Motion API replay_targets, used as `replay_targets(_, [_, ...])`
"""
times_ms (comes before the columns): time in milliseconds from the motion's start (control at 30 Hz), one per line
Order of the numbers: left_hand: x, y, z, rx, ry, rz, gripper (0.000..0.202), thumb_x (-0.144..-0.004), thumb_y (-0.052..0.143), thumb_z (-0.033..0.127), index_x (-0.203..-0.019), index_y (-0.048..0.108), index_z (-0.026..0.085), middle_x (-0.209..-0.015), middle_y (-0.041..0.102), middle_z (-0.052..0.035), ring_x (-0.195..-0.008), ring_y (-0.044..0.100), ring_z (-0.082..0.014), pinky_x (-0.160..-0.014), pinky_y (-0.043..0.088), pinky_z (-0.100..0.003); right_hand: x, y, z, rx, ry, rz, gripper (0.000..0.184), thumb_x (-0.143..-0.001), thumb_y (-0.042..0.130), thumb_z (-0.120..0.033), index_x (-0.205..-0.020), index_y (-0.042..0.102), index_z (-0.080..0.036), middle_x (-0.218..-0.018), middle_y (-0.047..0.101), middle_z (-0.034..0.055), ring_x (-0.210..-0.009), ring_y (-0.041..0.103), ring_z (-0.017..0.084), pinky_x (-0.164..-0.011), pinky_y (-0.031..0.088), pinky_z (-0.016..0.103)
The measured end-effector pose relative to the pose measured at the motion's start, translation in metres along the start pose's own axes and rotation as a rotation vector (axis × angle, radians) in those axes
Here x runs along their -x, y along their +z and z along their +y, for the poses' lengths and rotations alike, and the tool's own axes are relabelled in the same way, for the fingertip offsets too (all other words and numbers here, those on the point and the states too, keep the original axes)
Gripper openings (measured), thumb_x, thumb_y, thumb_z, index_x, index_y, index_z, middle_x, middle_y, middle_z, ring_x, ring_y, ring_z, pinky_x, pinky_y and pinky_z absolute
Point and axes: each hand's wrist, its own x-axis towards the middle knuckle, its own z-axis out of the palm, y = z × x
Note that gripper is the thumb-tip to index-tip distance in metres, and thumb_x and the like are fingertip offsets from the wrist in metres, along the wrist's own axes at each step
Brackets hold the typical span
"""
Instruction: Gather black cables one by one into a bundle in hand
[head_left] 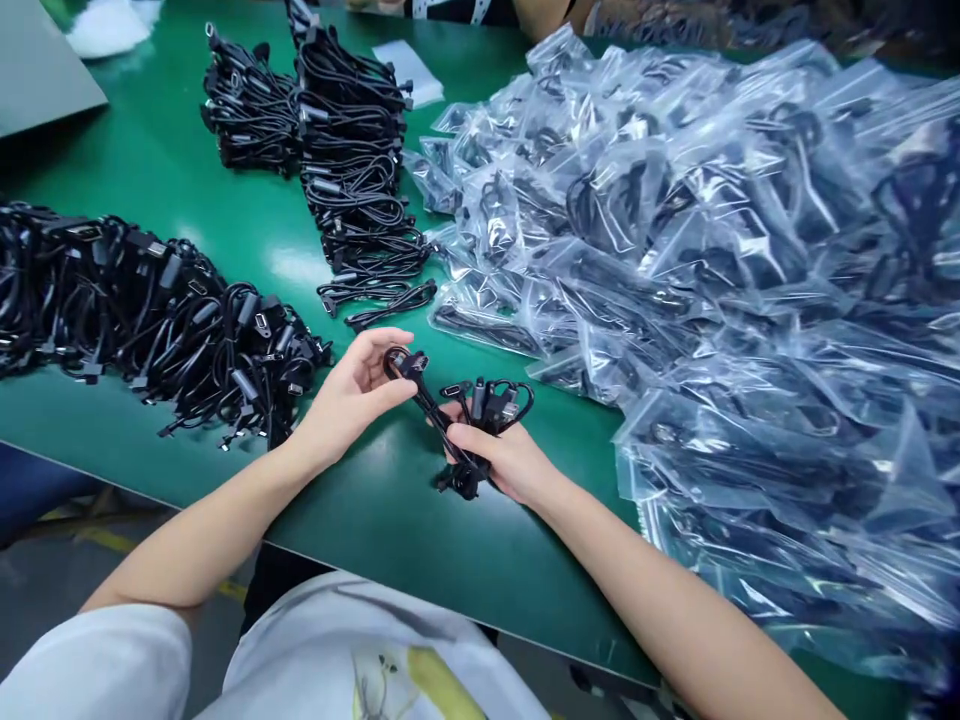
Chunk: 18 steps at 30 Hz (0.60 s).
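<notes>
My right hand (506,455) is closed around a small bunch of coiled black cables (487,405), their connector ends sticking out above and below the fist. Between the thumb and fingers of my left hand (360,385) is the upper end of one coiled black cable (420,385); its lower part reaches into my right hand. Just beyond my hands, a row of bundled black cables (356,180) runs away across the table. A long heap of similar cables (150,300) lies to the left of my left hand.
On the right, a large pile of clear plastic bags (675,250) with black cables inside covers much of the green table (420,540). A further cable stack (251,110) and flat clear bags (409,70) lie at the back. A grey panel (45,70) stands far left.
</notes>
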Motion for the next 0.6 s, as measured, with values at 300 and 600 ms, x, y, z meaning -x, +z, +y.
replay_targets(300, [0.0001,0.001,-0.0058,-0.032,-0.065,-0.087,0.032,-0.088,0.071,0.04,-0.114,0.069,0.022,-0.114,0.068,-0.0047,-0.109,0.06,-0.0187,-0.1,0.045,-0.032,0.0,-0.0068,0.003,0.105,-0.03,-0.155,0.043,-0.065,0.089,-0.05,-0.08,0.063,-0.018,-0.065,0.06,-0.0034,-0.057,0.054,0.013,-0.055,0.042,0.027])
replay_targets(600, [-0.001,0.0018,-0.0052,0.072,-0.133,-0.094,0.036,-0.083,0.077,0.042,-0.111,0.07,0.021,-0.113,0.069,-0.0056,-0.106,0.062,-0.0197,-0.093,0.049,-0.032,0.0015,-0.0008,0.0019,0.145,-0.075,-0.102,0.044,-0.063,0.09,-0.049,-0.076,0.06,-0.019,-0.066,0.055,-0.0046,-0.058,0.048,0.011,-0.058,0.041,0.028])
